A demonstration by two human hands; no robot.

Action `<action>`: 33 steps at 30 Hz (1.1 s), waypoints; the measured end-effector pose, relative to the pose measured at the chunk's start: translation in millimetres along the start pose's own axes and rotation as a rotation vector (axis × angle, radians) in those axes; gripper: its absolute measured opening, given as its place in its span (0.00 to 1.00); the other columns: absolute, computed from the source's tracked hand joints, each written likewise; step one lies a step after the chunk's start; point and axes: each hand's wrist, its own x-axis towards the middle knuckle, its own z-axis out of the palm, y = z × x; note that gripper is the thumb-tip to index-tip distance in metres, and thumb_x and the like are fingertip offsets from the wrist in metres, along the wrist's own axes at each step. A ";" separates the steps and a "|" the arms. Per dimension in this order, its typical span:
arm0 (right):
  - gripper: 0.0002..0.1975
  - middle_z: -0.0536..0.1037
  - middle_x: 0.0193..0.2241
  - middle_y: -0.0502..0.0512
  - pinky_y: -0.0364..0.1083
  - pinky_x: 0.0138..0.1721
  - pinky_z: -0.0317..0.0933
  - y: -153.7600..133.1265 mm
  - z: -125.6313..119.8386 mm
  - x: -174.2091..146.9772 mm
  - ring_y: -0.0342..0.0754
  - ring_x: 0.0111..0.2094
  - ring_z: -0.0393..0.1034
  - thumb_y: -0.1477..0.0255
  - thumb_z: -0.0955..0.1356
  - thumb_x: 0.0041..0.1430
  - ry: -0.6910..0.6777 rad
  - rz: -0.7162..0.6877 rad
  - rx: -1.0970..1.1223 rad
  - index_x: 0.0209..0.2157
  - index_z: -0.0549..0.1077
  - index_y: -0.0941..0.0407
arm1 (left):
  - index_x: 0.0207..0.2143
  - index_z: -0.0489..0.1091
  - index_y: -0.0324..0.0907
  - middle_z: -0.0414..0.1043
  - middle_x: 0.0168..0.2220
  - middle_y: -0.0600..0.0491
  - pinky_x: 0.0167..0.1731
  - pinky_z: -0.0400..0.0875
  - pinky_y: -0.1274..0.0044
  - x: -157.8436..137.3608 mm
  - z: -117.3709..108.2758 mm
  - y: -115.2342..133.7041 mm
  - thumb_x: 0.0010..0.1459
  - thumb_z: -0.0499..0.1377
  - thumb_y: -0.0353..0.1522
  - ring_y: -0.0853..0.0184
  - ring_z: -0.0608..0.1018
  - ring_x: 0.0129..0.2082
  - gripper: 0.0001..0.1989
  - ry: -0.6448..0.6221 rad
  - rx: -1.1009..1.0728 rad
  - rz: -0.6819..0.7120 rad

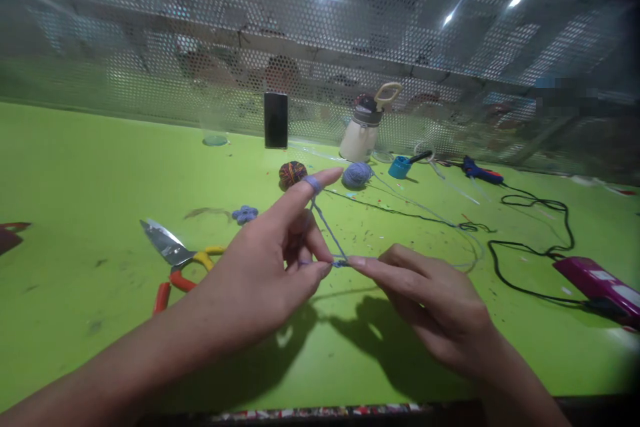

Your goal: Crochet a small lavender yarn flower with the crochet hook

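My left hand [273, 260] is raised over the green table [75, 167], its index finger stretched out with blue-purple yarn [326, 225] wound around the tip. The strand runs down to a pinch between my left thumb and a finger. My right hand [430, 300] meets it there, pinching the same yarn at a small knot or hook; I cannot tell which. The yarn trails back to a blue-purple yarn ball [357, 175] further away on the table.
Scissors [175, 257] with red and yellow handles lie left. A small crocheted flower [245, 214], a multicoloured yarn ball [293, 173], an upright phone [275, 120], a white bottle [361, 133], a blue glue gun [480, 172], black cable [535, 233] and a pink device [597, 287] surround the hands. A perforated metal screen [200, 33] closes the back.
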 end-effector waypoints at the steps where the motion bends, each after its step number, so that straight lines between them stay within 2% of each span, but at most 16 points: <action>1: 0.28 0.66 0.28 0.51 0.44 0.27 0.53 -0.2 0.0 -0.2 0.45 0.27 0.62 0.84 0.60 0.62 -0.010 -0.003 -0.018 0.60 0.64 0.49 | 0.65 0.50 0.59 0.72 0.29 0.58 0.26 0.69 0.80 0.1 0.1 -0.2 0.56 0.58 0.22 0.70 0.72 0.26 0.40 -0.003 0.002 -0.002; 11: 0.30 0.66 0.29 0.52 0.45 0.26 0.51 1.0 2.6 -3.5 0.46 0.26 0.61 0.84 0.59 0.62 -0.039 -0.008 -0.178 0.62 0.61 0.46 | 0.65 0.50 0.60 0.72 0.31 0.58 0.26 0.69 0.80 -0.9 0.5 -0.3 0.55 0.58 0.21 0.71 0.71 0.26 0.41 0.013 0.005 -0.029; 24: 0.30 0.65 0.28 0.51 0.45 0.26 0.51 0.5 5.0 -5.3 0.46 0.26 0.61 0.84 0.59 0.61 -0.018 -0.027 -0.194 0.62 0.61 0.48 | 0.65 0.50 0.62 0.72 0.29 0.60 0.28 0.70 0.81 1.0 0.3 -1.3 0.56 0.59 0.23 0.71 0.72 0.27 0.40 0.001 -0.049 -0.073; 33: 0.29 0.64 0.27 0.51 0.45 0.25 0.51 1.4 6.9 -3.4 0.46 0.25 0.59 0.84 0.59 0.61 -0.017 -0.015 -0.185 0.61 0.62 0.49 | 0.65 0.51 0.58 0.72 0.28 0.59 0.26 0.69 0.83 0.7 -0.2 0.6 0.54 0.60 0.23 0.73 0.71 0.26 0.40 0.014 -0.104 -0.093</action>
